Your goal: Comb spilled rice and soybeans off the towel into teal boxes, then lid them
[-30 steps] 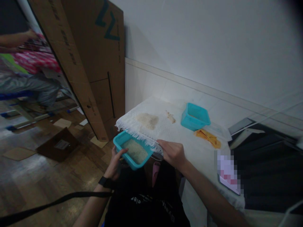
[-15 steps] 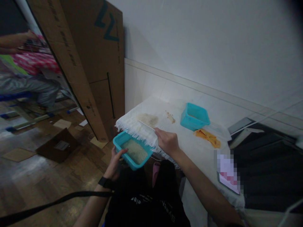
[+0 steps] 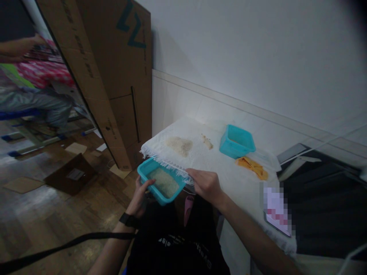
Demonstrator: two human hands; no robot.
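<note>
My left hand [image 3: 141, 196] grips the near side of a teal tray [image 3: 145, 170] holding pale rice, held just below the table's front edge. My right hand [image 3: 204, 182] is closed on a thin white flat scraper [image 3: 174, 167] lying along the fringed edge of the white cloth [image 3: 226, 172], right above the tray. A small heap of rice [image 3: 179, 145] sits on the cloth farther back, with a smaller brownish smear [image 3: 207, 141] to its right.
A second teal tray [image 3: 236, 141] stands at the back of the cloth, with orange scraps [image 3: 252, 166] and a clear lid beside it. Tall cardboard sheets [image 3: 114, 68] lean on the wall at left. Another person's arm [image 3: 17, 46] shows far left. A dark case lies right.
My right hand drew the scraper back from beside the rice heap to the cloth's front edge over the tray. The left hand and tray stayed put.
</note>
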